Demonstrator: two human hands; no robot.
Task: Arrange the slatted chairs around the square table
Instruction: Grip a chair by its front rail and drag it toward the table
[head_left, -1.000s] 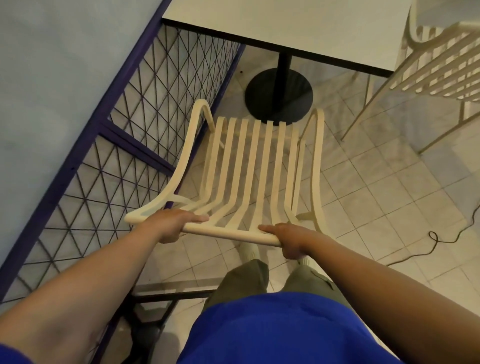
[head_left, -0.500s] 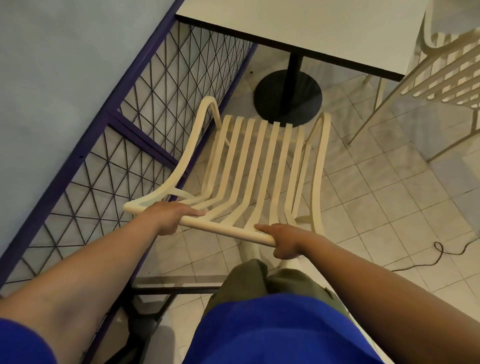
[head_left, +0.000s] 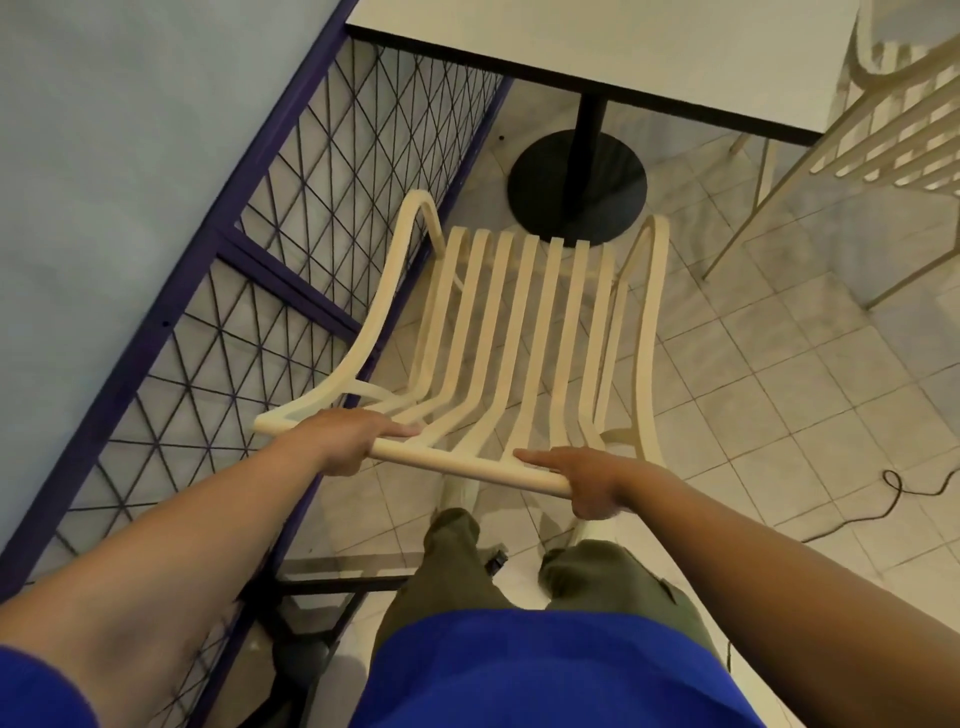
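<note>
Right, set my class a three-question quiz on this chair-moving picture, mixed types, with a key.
1. True or false: the left hand and the right hand both grip the top rail of the cream slatted chair.
2. The purple-framed wire-mesh panel stands on which side of that chair? A left; B right; C beyond it.
3. Fill in: the white square table stands on one black post with a round ____.
Key: 1 true; 2 A; 3 base.

No text, label, brand, number or sign can be read anywhere. Nothing legible is carried by the slatted chair (head_left: 467, 466) or the square table (head_left: 597, 47).
</note>
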